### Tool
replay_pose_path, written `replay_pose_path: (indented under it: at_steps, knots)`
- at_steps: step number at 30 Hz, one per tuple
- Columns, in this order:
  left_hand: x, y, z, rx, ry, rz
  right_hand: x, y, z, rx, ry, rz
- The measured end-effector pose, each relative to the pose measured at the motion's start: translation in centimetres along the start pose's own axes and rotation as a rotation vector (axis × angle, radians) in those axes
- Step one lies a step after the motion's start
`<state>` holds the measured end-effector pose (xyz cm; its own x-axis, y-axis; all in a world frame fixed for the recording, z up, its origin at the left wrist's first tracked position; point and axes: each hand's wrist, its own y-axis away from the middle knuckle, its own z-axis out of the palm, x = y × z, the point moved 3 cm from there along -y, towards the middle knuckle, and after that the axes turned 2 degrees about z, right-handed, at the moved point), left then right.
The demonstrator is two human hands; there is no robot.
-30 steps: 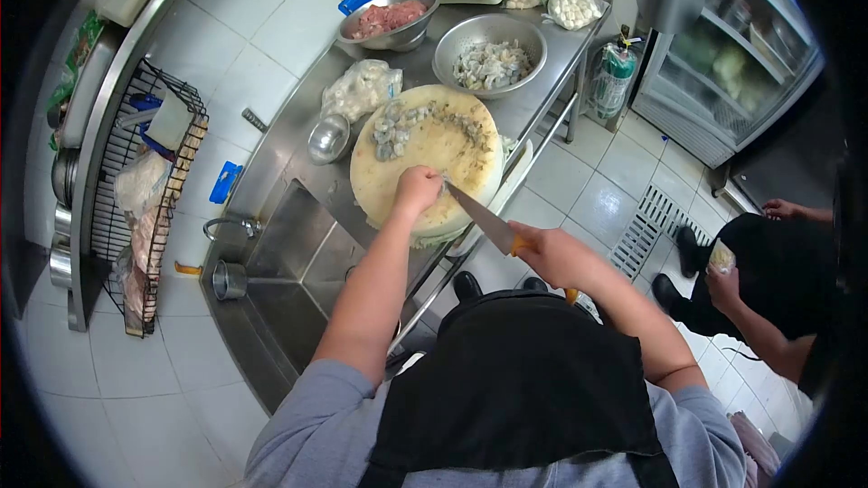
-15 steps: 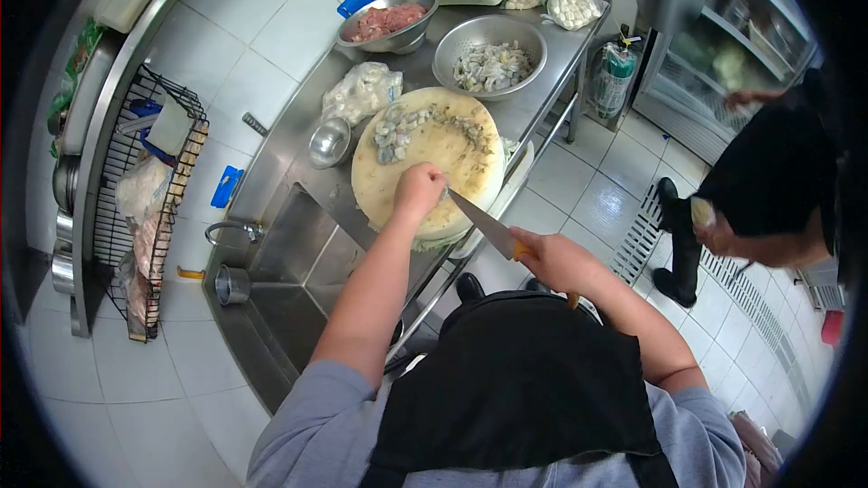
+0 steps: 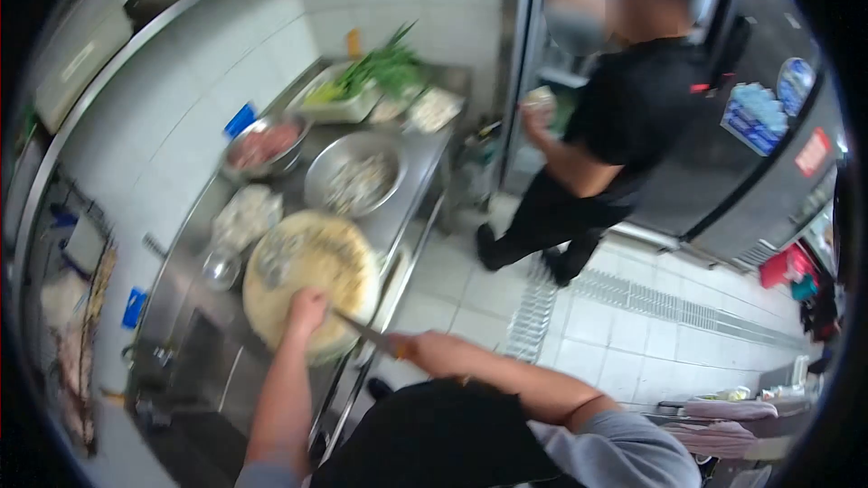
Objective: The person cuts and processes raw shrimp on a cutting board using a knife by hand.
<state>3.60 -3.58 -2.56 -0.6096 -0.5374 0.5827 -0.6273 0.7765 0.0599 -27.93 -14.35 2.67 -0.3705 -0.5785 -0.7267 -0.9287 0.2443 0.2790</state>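
Knife work at a steel counter. The right hand [image 3: 418,349] is closed around the handle of a knife [image 3: 363,332], whose blade slants across the near edge of the chopping board [image 3: 268,314] toward the left hand. The left hand [image 3: 308,308] rests low over the board, fingers curled together near the blade's tip; whether they pinch a small piece cannot be told through the blur. The grey pieces [image 3: 276,258] lie in a loose heap on the far left part of the board, beyond the left hand, with darker scraps along the far right side.

The step in hand appears to be cutting small pieces one at a time. A further stroke would call for a steady blade and left fingertips held back from the edge; their closeness to the tip is the chief hindrance.

Around the board: a metal bowl [image 3: 327,161] of pale pieces just past its far side; a plastic bag [image 3: 248,217] and a small metal cup [image 3: 221,269] to its left; farther off, red meat [image 3: 264,145] in a second bowl, and a tray [image 3: 339,112] bearing greens [image 3: 389,70]. These crowd the counter on the far and left sides. A co-worker [image 3: 646,117] stands well apart at the refrigerator, a pale item [image 3: 540,99] in hand, clear of the knife.
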Motion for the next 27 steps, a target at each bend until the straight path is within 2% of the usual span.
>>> replay_pose_path:
  at_steps: [2,3,4,5,8,12,13,14,15,16,19,22,24,27]
  knots:
    - [-0.3,-0.3,0.0,0.052,-0.008,-0.018,1.4,-0.8,1.2,0.004,-0.022,-0.019]
    - [-0.7,-0.4,0.2,0.1,0.093,-0.069,1.8,-1.0,1.3,0.002,-0.021,-0.033]
    - [0.2,-1.0,-0.5,0.105,0.099,-0.054,0.7,-0.5,0.3,-0.015,-0.028,-0.01]
    - [0.4,-1.0,-1.2,0.079,0.161,-0.142,-0.4,0.1,-0.8,-0.032,-0.034,0.013]
    - [-1.7,-0.8,-2.3,0.089,0.183,-0.187,-2.7,1.5,-3.0,-0.079,-0.073,0.057]
    - [-0.9,-0.8,-4.1,0.11,0.098,-0.06,-0.7,1.1,-1.8,-0.06,-0.073,0.004]
    - [-0.7,-0.7,-4.1,0.116,0.096,-0.028,-1.3,1.7,-2.3,-0.023,-0.107,0.028]
    - [-0.7,-0.6,-3.8,0.122,0.119,-0.001,-0.2,1.4,-1.7,0.083,-0.018,-0.056]
    - [-0.9,-0.7,-3.1,0.127,0.139,0.028,-3.3,2.7,-4.3,-0.017,-0.086,0.116]
    - [-1.7,-0.6,-2.0,0.132,0.236,0.057,-4.2,3.0,-5.2,-0.036,-0.116,0.185]
    - [-1.3,-0.1,-0.3,0.047,0.207,0.051,-2.2,2.0,-4.0,0.03,-0.091,0.023]
    - [1.3,1.3,-0.2,0.049,0.191,0.085,-3.0,2.1,-4.3,-0.028,-0.051,0.054]
    - [2.1,1.5,-0.7,0.144,0.049,0.1,-3.2,2.2,-4.2,-0.078,-0.054,0.093]
    - [2.4,1.2,-1.0,0.138,-0.015,0.15,-3.5,2.2,-3.9,-0.085,-0.045,0.115]
